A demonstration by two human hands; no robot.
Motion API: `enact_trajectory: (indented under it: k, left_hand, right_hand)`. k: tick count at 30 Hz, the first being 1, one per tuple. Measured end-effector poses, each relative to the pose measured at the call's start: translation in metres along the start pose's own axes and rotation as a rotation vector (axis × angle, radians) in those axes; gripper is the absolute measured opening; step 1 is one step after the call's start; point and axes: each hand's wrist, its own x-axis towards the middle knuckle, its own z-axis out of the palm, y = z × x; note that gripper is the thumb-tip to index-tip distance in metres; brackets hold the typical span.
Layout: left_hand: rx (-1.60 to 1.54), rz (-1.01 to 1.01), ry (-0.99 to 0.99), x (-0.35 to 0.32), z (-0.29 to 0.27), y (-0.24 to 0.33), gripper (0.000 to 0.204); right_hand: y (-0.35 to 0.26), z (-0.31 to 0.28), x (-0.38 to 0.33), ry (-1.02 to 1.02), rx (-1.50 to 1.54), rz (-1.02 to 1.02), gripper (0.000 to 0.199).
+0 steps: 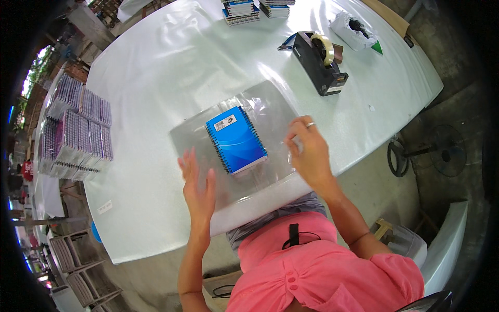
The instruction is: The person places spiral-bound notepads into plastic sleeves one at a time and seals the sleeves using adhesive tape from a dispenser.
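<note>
A blue spiral notebook (237, 139) lies on a clear plastic sheet (195, 130) on the table in front of me. Black wire coils show along both its long sides, and pale page edges show at its near end. My left hand (197, 184) is by the sheet's near left part, slightly blurred, thumb and fingers apart with nothing in them. Over the sheet's right edge, my right hand (309, 148) has loosely bent fingers, with a gap between thumb and forefinger. It wears a ring and holds nothing that I can see. Neither hand touches the notebook.
A black tape dispenser (317, 65) with a tape roll stands beyond the sheet. Stacked notebooks (241, 11) are at the far edge, near a white plastic bag (353, 31). Tall piles of wrapped spiral notebooks (80, 125) stand at left. A fan (447, 156) is beyond the right edge.
</note>
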Motion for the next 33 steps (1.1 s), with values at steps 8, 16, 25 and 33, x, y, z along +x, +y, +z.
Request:
enact_trajectory:
  k: [8, 16, 25, 33]
  left_hand:
    - [-0.832, -0.334, -0.003, 0.052, 0.037, 0.057, 0.077]
    - [-0.665, -0.253, 0.021, 0.048, 0.059, 0.02, 0.083]
    - [-0.542, -0.231, 0.042, 0.044, 0.067, 0.023, 0.062]
    - [-0.297, -0.196, 0.024, 0.032, 0.037, -0.019, 0.063]
  right_hand:
    - [-0.064, 0.032, -0.009, -0.328, 0.008, -0.209, 0.009]
    - [-0.039, -0.014, 0.014, -0.896, 0.26, -0.402, 0.02]
    - [-0.003, 0.031, 0.04, -0.394, 0.489, -0.314, 0.011]
    - [0.003, 0.047, 0.037, -0.476, 0.361, -0.546, 0.022]
